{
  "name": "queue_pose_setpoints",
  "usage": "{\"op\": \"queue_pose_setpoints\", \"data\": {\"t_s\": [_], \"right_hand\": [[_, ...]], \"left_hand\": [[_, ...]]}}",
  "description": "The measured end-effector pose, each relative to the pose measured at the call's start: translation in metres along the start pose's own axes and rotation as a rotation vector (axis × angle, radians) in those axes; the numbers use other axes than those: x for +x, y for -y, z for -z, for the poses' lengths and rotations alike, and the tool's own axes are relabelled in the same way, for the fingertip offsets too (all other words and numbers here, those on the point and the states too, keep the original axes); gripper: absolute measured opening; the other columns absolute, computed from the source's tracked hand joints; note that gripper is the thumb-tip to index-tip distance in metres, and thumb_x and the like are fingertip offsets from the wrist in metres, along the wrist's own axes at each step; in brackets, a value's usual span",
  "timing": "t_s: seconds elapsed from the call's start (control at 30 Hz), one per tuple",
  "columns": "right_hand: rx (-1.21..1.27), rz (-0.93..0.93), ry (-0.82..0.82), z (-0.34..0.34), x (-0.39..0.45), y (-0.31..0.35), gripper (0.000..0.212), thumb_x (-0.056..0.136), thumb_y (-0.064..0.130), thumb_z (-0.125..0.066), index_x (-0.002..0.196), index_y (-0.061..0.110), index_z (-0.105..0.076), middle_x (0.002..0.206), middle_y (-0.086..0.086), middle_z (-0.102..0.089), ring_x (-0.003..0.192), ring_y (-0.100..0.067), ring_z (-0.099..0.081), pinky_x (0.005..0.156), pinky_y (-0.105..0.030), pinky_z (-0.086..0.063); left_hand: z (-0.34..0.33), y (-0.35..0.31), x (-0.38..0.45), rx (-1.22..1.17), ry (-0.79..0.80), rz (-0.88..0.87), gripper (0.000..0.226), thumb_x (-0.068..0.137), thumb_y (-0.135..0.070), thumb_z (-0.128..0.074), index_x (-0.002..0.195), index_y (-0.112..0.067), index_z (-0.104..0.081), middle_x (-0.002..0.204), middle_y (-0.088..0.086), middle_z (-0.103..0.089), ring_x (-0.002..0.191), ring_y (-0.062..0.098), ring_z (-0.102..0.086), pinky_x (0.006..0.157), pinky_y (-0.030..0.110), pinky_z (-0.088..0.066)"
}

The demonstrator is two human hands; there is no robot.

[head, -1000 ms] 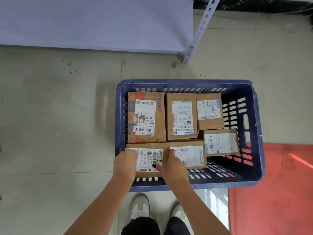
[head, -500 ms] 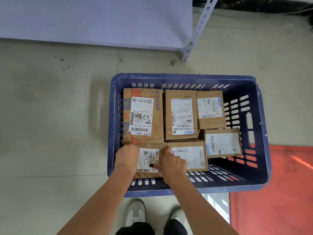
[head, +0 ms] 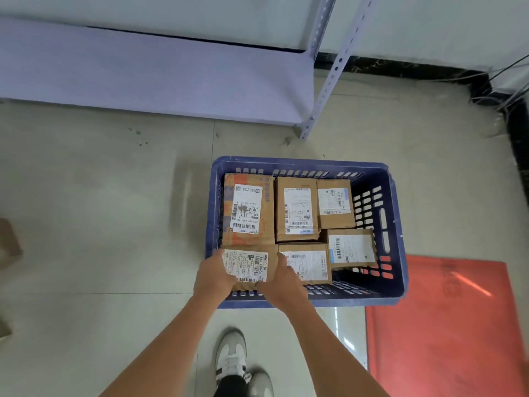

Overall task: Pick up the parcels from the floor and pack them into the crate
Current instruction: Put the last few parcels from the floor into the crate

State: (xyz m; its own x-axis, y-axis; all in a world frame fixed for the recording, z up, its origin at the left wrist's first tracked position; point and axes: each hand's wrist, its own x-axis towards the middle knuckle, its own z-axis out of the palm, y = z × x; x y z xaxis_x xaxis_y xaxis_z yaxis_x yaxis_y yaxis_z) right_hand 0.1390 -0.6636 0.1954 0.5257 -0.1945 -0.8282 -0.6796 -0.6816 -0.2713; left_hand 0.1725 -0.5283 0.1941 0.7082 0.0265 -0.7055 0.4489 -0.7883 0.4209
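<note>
Cardboard parcel point(head: 248, 266) flat, long axis crosswise

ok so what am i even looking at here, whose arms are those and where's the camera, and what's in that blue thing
No machine here: these are a person's bare arms. The camera sits on their head and looks down, so you also see their shoes on the tiled floor. The blue thing is a plastic crate standing on the floor, in front of a metal shelf. Six cardboard parcels with shipping labels lie inside it. The left hand and the right hand grip the sides of the near-left parcel, in the crate's near-left corner. Beside it lies another labelled parcel. A red mat lies on the right.
</note>
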Motion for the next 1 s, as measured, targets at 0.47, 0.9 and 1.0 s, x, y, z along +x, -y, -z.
{"op": "queue_pose_setpoints", "data": {"t_s": [0.47, 0.9, 1.0], "right_hand": [[0.352, 0.287, 0.229, -0.007, -0.196, 0.103, 0.083, 0.080, 0.008, -0.062, 0.148, 0.023, -0.015, 0.118, -0.005, -0.059, 0.085, -0.008, -0.054, 0.061, -0.005, -0.041], [0.164, 0.435, 0.335, -0.174, -0.219, 0.257, 0.087, 0.080, 0.015, -0.060, 0.149, 0.033, -0.009, 0.144, -0.005, -0.038, 0.114, -0.018, -0.045, 0.074, -0.018, -0.035], [0.128, 0.402, 0.378, -0.246, -0.218, 0.295, 0.088, 0.079, 0.016, -0.060, 0.149, 0.033, -0.009, 0.149, -0.006, -0.033, 0.131, -0.022, -0.037, 0.087, -0.023, -0.032]], "left_hand": [[0.114, 0.048, -0.207, -0.146, -0.141, 0.157, 0.074, 0.083, -0.019, -0.058, 0.146, -0.024, -0.019, 0.146, -0.003, -0.039, 0.133, 0.014, -0.038, 0.107, 0.024, -0.036], [0.237, 0.273, -0.200, -0.183, -0.284, 0.331, 0.073, 0.084, -0.014, -0.056, 0.146, -0.017, -0.019, 0.132, 0.007, -0.050, 0.119, 0.021, -0.049, 0.094, 0.027, -0.043], [0.266, 0.352, -0.194, -0.223, -0.261, 0.392, 0.072, 0.084, -0.013, -0.056, 0.146, -0.015, -0.020, 0.128, 0.007, -0.052, 0.117, 0.021, -0.050, 0.092, 0.026, -0.042]]}}
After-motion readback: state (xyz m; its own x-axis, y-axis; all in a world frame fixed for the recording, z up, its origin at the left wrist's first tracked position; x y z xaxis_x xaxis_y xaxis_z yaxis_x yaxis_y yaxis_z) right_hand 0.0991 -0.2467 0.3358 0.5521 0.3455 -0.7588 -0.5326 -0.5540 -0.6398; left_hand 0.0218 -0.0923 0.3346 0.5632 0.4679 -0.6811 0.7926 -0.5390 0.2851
